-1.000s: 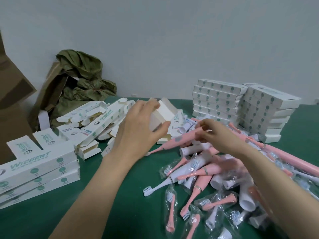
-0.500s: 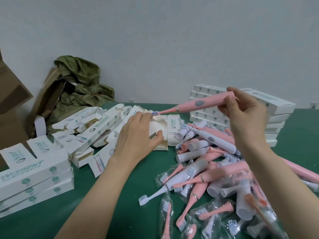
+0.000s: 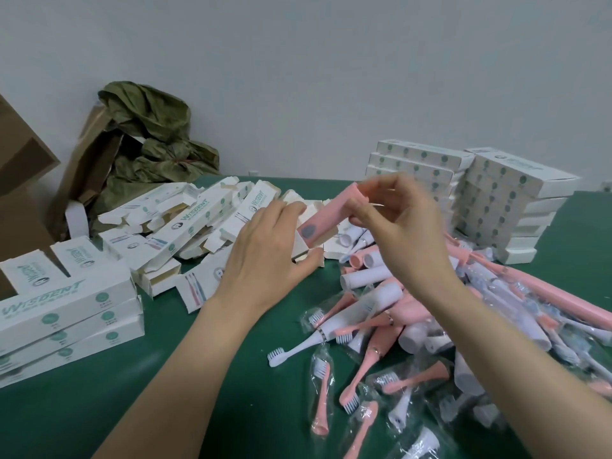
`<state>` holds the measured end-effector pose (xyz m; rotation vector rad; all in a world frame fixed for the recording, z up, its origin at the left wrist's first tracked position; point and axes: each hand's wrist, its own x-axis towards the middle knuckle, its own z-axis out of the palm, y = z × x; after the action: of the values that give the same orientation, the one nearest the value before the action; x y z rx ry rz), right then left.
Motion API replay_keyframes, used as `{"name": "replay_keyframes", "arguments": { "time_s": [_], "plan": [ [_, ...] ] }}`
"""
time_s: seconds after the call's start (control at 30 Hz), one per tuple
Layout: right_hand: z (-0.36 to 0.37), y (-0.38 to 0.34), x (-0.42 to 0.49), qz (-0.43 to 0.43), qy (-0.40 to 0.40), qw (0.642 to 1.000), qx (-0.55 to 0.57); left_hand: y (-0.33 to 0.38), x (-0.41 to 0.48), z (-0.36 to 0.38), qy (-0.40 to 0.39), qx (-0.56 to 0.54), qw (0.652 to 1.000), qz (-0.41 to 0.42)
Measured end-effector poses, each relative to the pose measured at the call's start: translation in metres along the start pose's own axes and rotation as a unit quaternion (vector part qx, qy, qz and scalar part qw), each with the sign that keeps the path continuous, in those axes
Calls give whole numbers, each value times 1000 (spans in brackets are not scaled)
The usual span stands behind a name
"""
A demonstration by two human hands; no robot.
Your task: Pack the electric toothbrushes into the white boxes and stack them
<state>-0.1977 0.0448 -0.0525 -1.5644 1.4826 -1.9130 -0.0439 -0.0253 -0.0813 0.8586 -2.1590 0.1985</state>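
My left hand (image 3: 265, 256) gripped an open white box (image 3: 300, 249); my right hand (image 3: 397, 223) pinched the pink toothbrush (image 3: 331, 210).

Pretty clearly a small packing room or workshop, not anybody's home. Bare grey wall (image 3: 298, 77), green table top (image 3: 99, 409), and the same product in bulk everywhere. Closed white boxes (image 3: 496, 200) are stacked neat at 1 o'clock, with a second stack (image 3: 66, 309) at 9. There's a messy heap of open boxes (image 3: 198, 217) at 11 and a pile of pink and white toothbrushes (image 3: 397, 309) at 2 (spare heads (image 3: 321, 392) bagged in clear plastic). Brown cardboard cartons (image 3: 20, 167) and crumpled green-brown paper (image 3: 149, 127) sit at 10.
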Motion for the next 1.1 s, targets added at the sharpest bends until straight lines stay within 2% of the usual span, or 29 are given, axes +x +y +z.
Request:
{"name": "replay_keyframes", "arguments": {
  "time_s": [0.07,0.13,0.27,0.33,0.43,0.5,0.6,0.67,0.77,0.87,0.9,1.0,1.03,1.1],
  "plan": [
    [6,3,-5,-31,0,999,-41,-1,-2,-1,0,10,1000,3],
    [9,5,-8,-83,-21,988,-132,-2,-2,-1,5,21,1000,4],
    [16,5,-15,-124,-166,951,-229,1,-3,1,11,16,1000,8],
    [13,2,-14,-110,-182,954,-209,0,-4,3,13,14,1000,6],
    [-3,-1,-1,-44,-195,962,-185,-3,-4,3,30,8,999,-11],
    [-7,6,-1,-24,-273,925,-263,-5,-4,4,37,5,999,-15],
    [9,27,-14,-50,-394,822,-407,-3,-5,6,28,-2,1000,-12],
    [21,37,-19,-53,-453,774,-438,-2,-6,8,28,-8,1000,-5],
    [26,40,-13,-40,-496,747,-441,-2,-8,9,47,-31,998,-6],
    [25,39,-10,-67,-514,722,-458,-6,-8,7,72,-66,995,-15],
    [23,35,-8,-71,-510,730,-449,-6,-8,7,78,-69,994,-16],
    [8,14,5,-24,-485,813,-321,-8,-5,5,84,-73,993,-26],
    [1,6,9,8,-498,835,-235,-8,-5,5,77,-81,993,-31],
    [-10,-7,10,81,-531,843,-9,-8,-7,5,47,-99,994,-31]
  ]
}}
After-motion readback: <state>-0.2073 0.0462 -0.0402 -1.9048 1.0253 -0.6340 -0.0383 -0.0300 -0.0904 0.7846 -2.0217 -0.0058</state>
